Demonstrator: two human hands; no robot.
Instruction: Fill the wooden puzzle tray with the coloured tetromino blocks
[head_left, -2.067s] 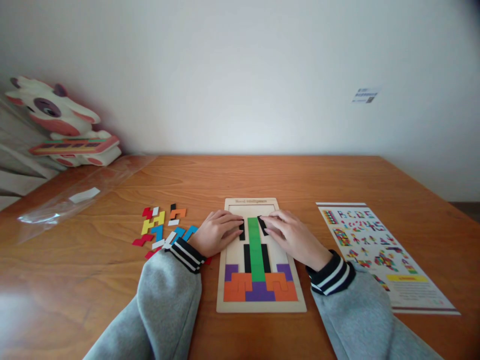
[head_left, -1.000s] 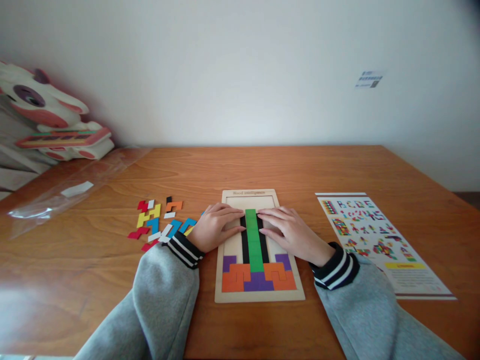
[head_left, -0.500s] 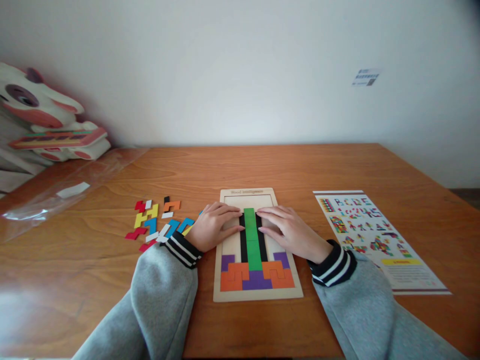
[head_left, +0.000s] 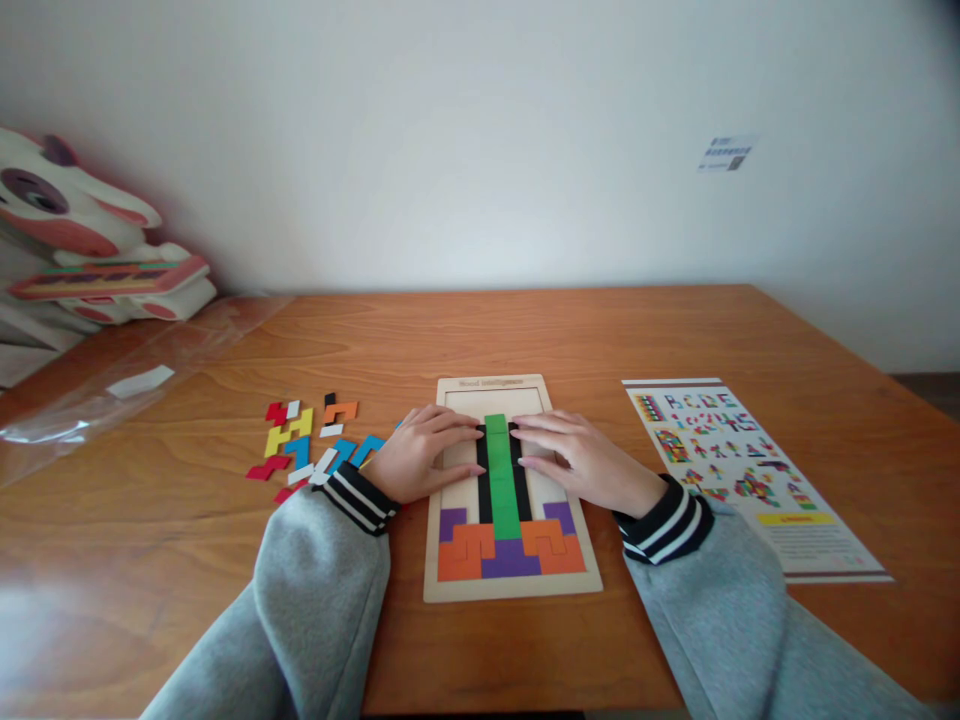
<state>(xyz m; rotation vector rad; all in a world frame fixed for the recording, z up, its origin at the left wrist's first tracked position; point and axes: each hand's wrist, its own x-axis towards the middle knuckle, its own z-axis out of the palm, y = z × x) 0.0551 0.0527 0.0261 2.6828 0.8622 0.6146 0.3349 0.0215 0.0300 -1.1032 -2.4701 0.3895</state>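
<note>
A pale wooden puzzle board [head_left: 513, 591] lies flat in the middle, with a long green column [head_left: 502, 475] upright down its centre. Black strips flank the column, the left strip [head_left: 484, 490] and the right strip [head_left: 523, 495]. My left hand [head_left: 420, 452] reaches over the board's left side, fingers apart, its tips touching the left black strip. On the other side my right hand [head_left: 581, 455], fingers apart too, rests its tips at the right black strip. Orange pieces [head_left: 466, 553] and a purple piece [head_left: 511, 560] fill the board's lower end.
Loose coloured pieces [head_left: 298, 424] lie left of the board. A printed pattern sheet [head_left: 795, 545] is at the right. Farther left are a clear plastic bag [head_left: 202, 335] and a white and pink toy with a keyboard [head_left: 142, 280]. A wall stands behind the table [head_left: 450, 320].
The whole view has shifted slightly. My left thumb has slid a little toward the near end along the left black strip; my right hand looks almost the same.
</note>
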